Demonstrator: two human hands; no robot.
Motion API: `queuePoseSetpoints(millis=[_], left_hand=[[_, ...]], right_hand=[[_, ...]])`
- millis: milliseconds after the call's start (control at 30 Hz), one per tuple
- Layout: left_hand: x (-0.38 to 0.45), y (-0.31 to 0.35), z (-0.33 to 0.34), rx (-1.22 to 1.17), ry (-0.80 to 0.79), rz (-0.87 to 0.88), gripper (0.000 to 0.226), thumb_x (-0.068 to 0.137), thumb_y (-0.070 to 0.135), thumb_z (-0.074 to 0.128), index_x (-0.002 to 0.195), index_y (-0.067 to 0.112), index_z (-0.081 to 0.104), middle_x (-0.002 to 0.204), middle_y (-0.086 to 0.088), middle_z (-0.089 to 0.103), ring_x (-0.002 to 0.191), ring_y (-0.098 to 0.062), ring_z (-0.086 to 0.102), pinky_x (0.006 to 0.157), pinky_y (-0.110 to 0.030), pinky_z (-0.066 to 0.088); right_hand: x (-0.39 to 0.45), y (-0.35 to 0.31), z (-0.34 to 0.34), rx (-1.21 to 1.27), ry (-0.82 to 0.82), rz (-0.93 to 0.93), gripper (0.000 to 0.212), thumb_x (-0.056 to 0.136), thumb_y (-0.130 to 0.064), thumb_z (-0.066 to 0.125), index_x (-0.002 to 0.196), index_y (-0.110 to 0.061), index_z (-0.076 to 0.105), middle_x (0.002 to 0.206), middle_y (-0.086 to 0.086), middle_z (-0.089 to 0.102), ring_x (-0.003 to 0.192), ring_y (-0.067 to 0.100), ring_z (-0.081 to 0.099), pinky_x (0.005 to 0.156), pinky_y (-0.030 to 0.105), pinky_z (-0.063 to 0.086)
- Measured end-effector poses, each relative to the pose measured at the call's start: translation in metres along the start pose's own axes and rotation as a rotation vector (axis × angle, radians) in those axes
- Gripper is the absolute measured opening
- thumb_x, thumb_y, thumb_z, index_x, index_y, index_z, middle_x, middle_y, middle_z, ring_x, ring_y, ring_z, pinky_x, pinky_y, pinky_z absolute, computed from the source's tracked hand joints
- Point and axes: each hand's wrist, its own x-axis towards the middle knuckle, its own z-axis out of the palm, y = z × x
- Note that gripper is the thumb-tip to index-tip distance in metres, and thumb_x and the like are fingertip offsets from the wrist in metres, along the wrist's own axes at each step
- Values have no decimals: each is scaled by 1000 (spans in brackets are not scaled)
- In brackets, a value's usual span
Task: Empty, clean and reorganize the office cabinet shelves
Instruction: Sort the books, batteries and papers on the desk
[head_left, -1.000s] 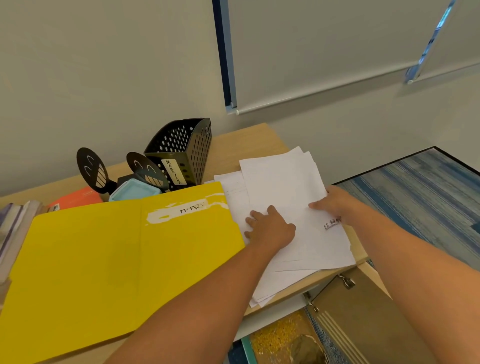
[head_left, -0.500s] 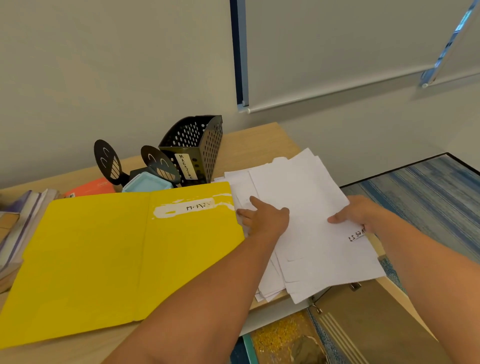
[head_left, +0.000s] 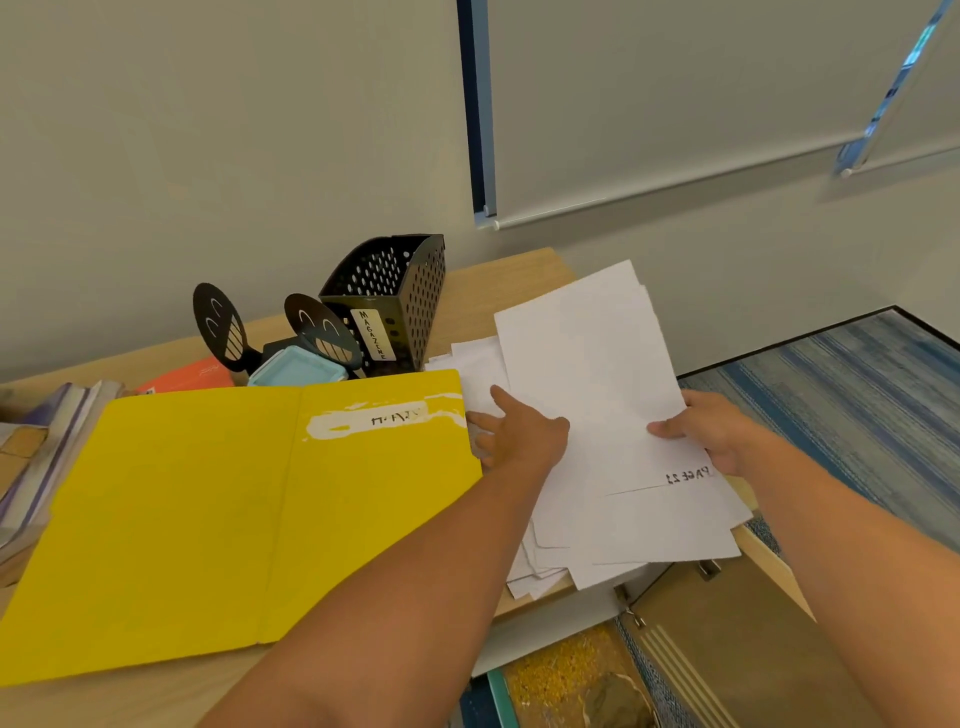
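**Both hands on the loose papers, next to the yellow folder**

Head view: The white papers (head_left: 597, 415) lie in a messy pile on the right end of the desk (head_left: 509, 275), with the near edge hanging over it. Their long side runs away from the person, tipped a little to the left. The open yellow folder (head_left: 234, 519) lies flat just to the left, touching the pile. The left hand (head_left: 519, 436) rests on the left side of the pile, its fingers (head_left: 501, 397) spread and pointing away. The right hand (head_left: 711, 431) holds the right edge, thumb on top, pinching the top sheets. Both hands are on the pile; the left one is nearer the folder.

A second ago the pile lay flatter and the right hand lay flat on it. Now the top sheets are lifted and slid a bit, and the words "PAGE 23", upside down, show clear of the hand
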Motion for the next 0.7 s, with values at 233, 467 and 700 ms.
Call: queuePoseSetpoints(millis=[233,467,700], left_hand=[[11,2,-3,-142,-28,22,101,89,34,68,157,18,-5,157,-13,26,141,-37,29,113,-48,34],[5,-5,-3,114,19,-81,111,87,47,66,155,5,-11,162,-21,-10,150,-36,-6,120,-46,7],[11,5,-8,-172,19,-66,103,86,36,71,157,19,-1,155,-16,13,138,-36,28,107,-44,40]], right_hand=[[-3,9,3,-8,67,-39,46,80,8,74,118,-18,66,105,10,72,93,35,68,78,46,57],[-6,10,3,115,124,-105,42,80,11,73,113,-15,65,104,6,70,87,23,66,83,41,54],[-3,10,5,-12,77,-58,50,77,16,71,116,-14,64,106,11,69,100,36,65,92,49,53]])
